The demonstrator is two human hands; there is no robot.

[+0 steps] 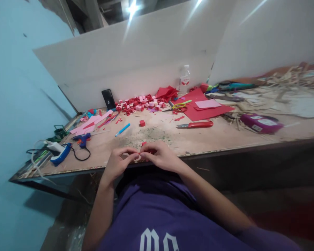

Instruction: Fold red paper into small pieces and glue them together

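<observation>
The left hand (119, 158) and right hand (161, 156), pinched nearly closed, hold a red bit (139, 153), maybe paper. It seems like folding; the next move needs a light touch.

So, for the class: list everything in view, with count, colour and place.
Workbench: one, tan, centre
Board: one, white, behind workbench
Wall: one, blue, left
Smartphone: one, black, against board
Paper cubes: many, red and pink, at back
Loose cube: one, red, before pile
Bottle: one, clear, back
Paper: several pieces, red and pink, flanking pile
Scissors: one pair, yellow, right of pile
Utility knife: one, red, near scissors
Labelled pack: one, magenta, right
Strips: many, tan, far right
Marker: one, blue, left of loose cube
Glue gun: one, blue, left
Power strip: one, blue, left edge
Small piece: one, red, between fingertips
Half-hidden piece: one, red, beyond fingertips
Shirt: one, purple, bottom
Left hand, right hand: one each, bare, front edge
</observation>
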